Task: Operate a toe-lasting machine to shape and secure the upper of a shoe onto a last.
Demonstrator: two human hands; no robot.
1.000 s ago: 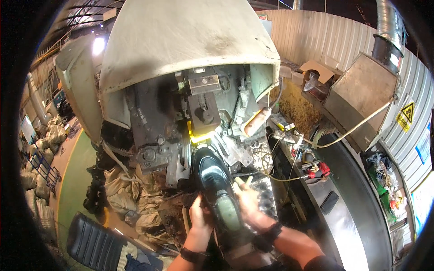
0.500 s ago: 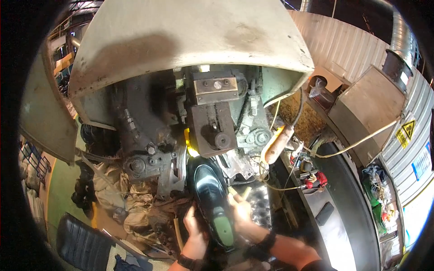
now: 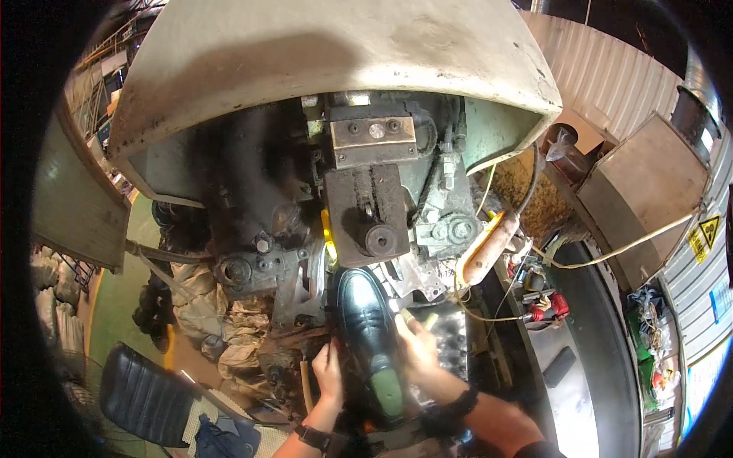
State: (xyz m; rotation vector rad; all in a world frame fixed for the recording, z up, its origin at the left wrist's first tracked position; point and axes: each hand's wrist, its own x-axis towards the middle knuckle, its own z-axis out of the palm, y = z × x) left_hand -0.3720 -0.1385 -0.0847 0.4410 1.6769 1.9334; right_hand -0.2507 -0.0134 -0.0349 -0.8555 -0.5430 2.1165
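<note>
A black shoe upper on a green last [image 3: 366, 320] points its toe toward the machine head. Its toe lies just under the dark block [image 3: 368, 217] at the middle of the machine. My left hand [image 3: 328, 374] presses against the left side of the shoe, its fingers curled and partly hidden. On the opposite side, my right hand [image 3: 418, 351] grips the shoe near its middle. Pale yellow-green pieces [image 3: 420, 317] show at the right fingertips; I cannot make out what they are. The green heel end of the last faces me.
A large cream hood [image 3: 328, 61] overhangs the machine. To the right hangs a work lamp [image 3: 489, 248] on a cable, beside a dark conveyor belt [image 3: 592, 320] and a red tool [image 3: 550, 307]. A black chair [image 3: 145, 397] stands at lower left, near crumpled beige cloth [image 3: 240, 336].
The shoe has turned slightly, so more of its top and lacing area faces up. Both hands have moved with it. The whole view has shifted a little.
</note>
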